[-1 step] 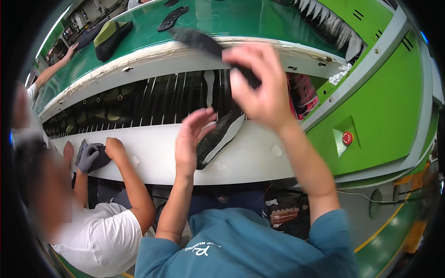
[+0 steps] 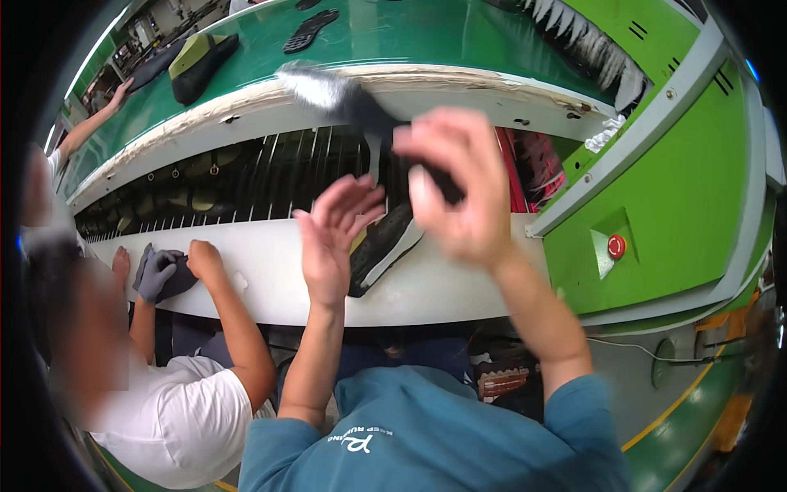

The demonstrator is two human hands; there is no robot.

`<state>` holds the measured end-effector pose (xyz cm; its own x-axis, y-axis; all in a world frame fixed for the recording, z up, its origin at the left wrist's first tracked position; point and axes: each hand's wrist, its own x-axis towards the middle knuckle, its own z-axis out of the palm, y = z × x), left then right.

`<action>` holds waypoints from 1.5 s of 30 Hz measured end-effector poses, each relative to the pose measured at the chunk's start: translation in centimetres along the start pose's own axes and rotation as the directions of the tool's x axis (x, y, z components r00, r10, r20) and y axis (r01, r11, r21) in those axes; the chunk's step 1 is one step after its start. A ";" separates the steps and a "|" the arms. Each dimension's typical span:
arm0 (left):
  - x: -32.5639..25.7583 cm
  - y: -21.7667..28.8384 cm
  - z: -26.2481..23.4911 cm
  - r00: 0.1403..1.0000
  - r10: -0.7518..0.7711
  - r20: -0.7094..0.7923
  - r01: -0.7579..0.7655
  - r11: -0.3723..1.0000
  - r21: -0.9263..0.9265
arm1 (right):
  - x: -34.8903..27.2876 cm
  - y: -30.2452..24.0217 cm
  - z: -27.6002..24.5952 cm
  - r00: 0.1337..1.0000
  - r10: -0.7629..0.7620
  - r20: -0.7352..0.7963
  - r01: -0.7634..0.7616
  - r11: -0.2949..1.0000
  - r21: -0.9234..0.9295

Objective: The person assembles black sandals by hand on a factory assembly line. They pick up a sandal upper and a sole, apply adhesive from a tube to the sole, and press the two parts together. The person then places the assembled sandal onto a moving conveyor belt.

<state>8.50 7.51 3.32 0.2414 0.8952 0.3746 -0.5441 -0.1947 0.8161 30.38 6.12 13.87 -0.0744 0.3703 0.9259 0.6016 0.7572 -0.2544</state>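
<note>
In my raised right hand [image 2: 471,193] is a long dark piece [image 2: 365,107] with a shiny silvery end, gripped by its near part. Motion blur hides its exact kind. My left hand [image 2: 328,246] holds nothing, its fingers spread and palm turned toward the right hand. Just right of it, a dark shoe [image 2: 381,254] with a white sole edge leans tilted on the white ledge [image 2: 279,266]. The left hand partly covers this shoe's side, so I cannot tell whether they touch.
Behind the ledge runs a rack of thin metal rods [image 2: 270,176]. Above it lies a green belt [image 2: 426,33] with a black outsole [image 2: 311,31] and a black-and-green shoe [image 2: 201,70]. A green machine with a red button [image 2: 616,246] stands right; a co-worker's gloved hand [image 2: 160,275] is left.
The dark piece has swung and turned, now showing its silvery end. My right hand has dropped slightly. My left hand has shifted a little left, with its fingers spread wider.
</note>
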 end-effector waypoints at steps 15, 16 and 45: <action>0.0 3.6 6.8 0.987 0.036 0.160 0.058 0.834 -0.549 | -16.2 -9.8 0.6 0.963 0.266 0.035 -0.268 0.963 0.032; -0.1 3.7 6.9 0.990 0.010 0.143 0.070 0.837 -0.543 | -16.4 -9.9 0.5 0.963 0.269 0.037 -0.270 0.963 0.027; -0.3 -0.3 8.4 0.939 -0.202 0.279 0.174 0.977 0.121 | -17.2 -8.6 -0.1 0.785 0.611 0.102 -0.619 0.777 0.116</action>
<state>15.34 3.97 6.62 0.5611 0.7676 0.3096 -0.3925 -0.0826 0.9160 26.56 -6.84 0.16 0.2281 0.8082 0.5430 0.4213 0.4208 -0.8034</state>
